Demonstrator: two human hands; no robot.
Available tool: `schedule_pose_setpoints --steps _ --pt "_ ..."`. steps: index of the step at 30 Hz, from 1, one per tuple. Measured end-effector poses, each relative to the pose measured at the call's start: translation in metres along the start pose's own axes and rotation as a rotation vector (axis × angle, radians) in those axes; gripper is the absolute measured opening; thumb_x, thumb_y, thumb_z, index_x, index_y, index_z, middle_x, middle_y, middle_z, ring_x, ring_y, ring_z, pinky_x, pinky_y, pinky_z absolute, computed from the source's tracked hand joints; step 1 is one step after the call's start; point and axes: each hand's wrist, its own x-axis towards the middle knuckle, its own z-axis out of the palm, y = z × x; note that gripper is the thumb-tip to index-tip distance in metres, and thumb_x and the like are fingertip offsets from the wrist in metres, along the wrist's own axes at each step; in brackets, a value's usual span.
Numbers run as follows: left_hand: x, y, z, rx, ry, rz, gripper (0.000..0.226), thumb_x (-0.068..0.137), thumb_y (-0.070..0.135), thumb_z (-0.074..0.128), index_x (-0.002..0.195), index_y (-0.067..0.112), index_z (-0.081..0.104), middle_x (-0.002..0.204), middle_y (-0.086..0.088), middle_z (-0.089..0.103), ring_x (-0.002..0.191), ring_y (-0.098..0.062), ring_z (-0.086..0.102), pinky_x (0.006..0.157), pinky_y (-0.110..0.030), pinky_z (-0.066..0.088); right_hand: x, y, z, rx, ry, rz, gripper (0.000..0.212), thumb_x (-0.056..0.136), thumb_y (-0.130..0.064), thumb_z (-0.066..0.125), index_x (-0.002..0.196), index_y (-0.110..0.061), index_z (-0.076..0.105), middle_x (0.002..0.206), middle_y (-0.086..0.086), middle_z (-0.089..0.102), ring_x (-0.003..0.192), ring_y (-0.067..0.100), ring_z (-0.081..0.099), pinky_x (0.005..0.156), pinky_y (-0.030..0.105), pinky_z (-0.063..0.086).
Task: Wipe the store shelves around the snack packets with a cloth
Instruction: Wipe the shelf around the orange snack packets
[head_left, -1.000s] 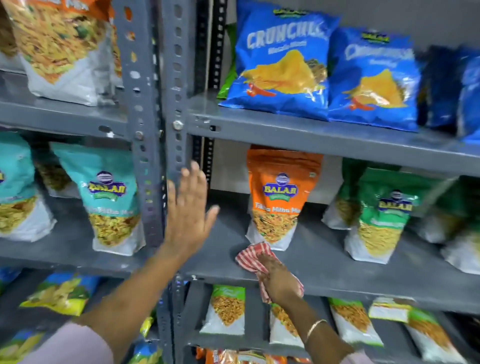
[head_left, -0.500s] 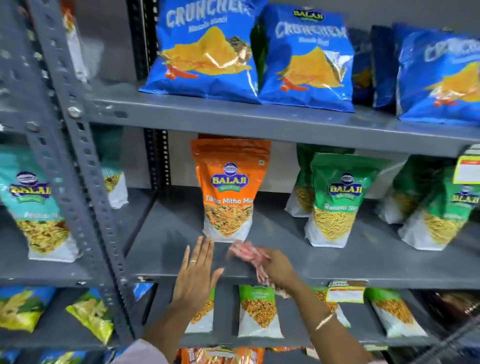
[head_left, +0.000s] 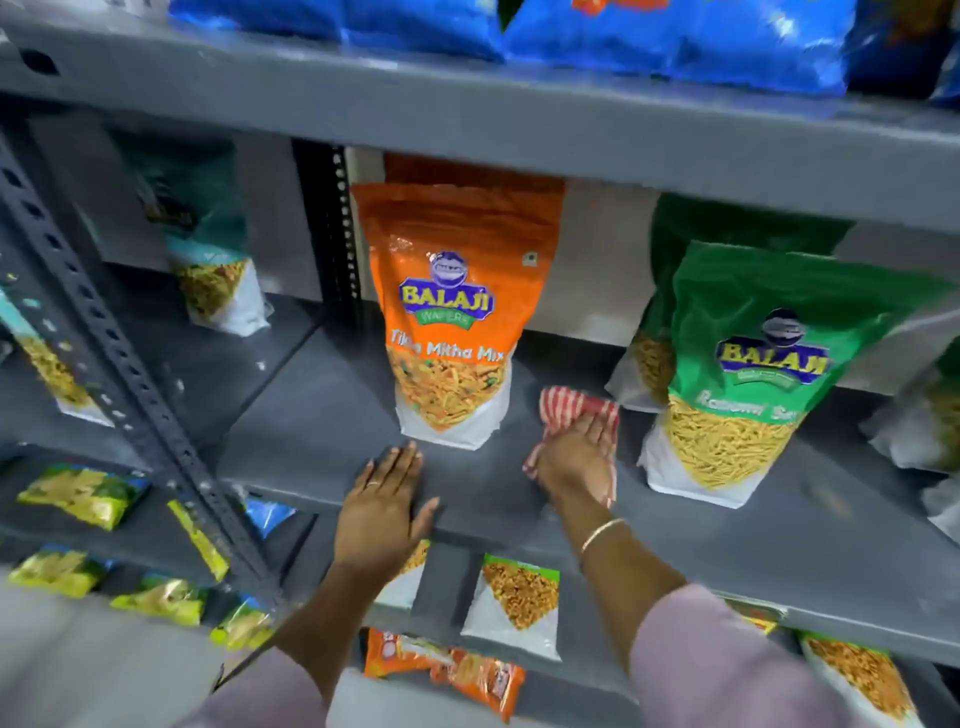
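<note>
A red-and-white striped cloth (head_left: 563, 408) lies on the grey middle shelf (head_left: 311, 431), between an upright orange snack packet (head_left: 452, 312) and a green snack packet (head_left: 748, 374). My right hand (head_left: 576, 457) presses flat on the cloth, fingers extended toward the back of the shelf. My left hand (head_left: 382, 512) rests flat on the shelf's front edge, just in front of the orange packet, fingers apart and holding nothing.
Blue packets (head_left: 675, 41) sit on the shelf above. Small packets (head_left: 511, 605) stand on the shelf below. A slotted grey upright (head_left: 130, 395) divides off the left bay, which holds teal packets (head_left: 208, 260) and yellow-green ones (head_left: 83, 496).
The view moved closer and to the right. My left hand dropped from the upright onto the shelf edge. My right hand slid the cloth right and deeper, beside the orange packet.
</note>
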Motion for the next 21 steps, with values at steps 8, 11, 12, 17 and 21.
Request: schedule_pose_setpoints --steps 8,11,12,17,21 --pt "0.002 -0.003 0.009 -0.003 0.088 0.049 0.055 0.084 0.041 0.041 0.119 0.004 0.063 0.125 -0.012 0.061 0.112 -0.029 0.060 0.101 -0.037 0.029 0.058 -0.018 0.008 -0.099 0.031 -0.059 0.071 0.090 -0.028 0.049 0.146 0.004 0.018 0.155 0.025 0.019 0.146 0.036 0.014 0.121 0.042 0.011" --pt "0.003 -0.005 0.014 0.021 0.163 0.076 0.053 0.085 0.041 0.042 0.117 0.004 0.064 0.126 -0.011 0.061 0.112 -0.028 0.060 0.101 -0.037 0.030 0.088 -0.018 0.012 -0.141 0.076 -0.269 0.072 0.080 -0.045 0.029 0.146 -0.018 0.026 0.152 0.020 0.030 0.140 0.043 0.025 0.119 0.054 0.015" --pt "0.003 -0.005 0.015 0.029 0.179 0.077 0.053 0.085 0.041 0.042 0.118 0.004 0.064 0.126 -0.011 0.060 0.112 -0.028 0.060 0.101 -0.037 0.029 0.090 -0.021 0.010 -0.128 0.076 -0.333 0.076 0.075 -0.043 0.025 0.147 -0.020 0.024 0.152 0.020 0.029 0.139 0.044 0.025 0.117 0.055 0.018" --pt "0.004 -0.005 0.015 0.020 0.183 0.069 0.052 0.084 0.038 0.042 0.117 0.005 0.064 0.125 -0.011 0.061 0.112 -0.028 0.060 0.101 -0.037 0.030 0.097 -0.030 0.002 -0.027 -0.027 -0.297 0.050 0.097 -0.027 0.031 0.146 -0.016 0.028 0.152 0.009 0.033 0.137 0.032 0.035 0.094 0.021 0.036" --pt "0.002 -0.003 0.010 0.004 0.128 0.047 0.052 0.083 0.036 0.042 0.116 0.003 0.064 0.123 -0.012 0.063 0.111 -0.029 0.060 0.099 -0.037 0.032 0.080 -0.020 0.003 -0.004 -0.093 -0.365 0.051 0.098 -0.034 0.037 0.147 -0.027 0.026 0.158 0.006 0.022 0.143 0.030 0.028 0.115 0.038 0.027"
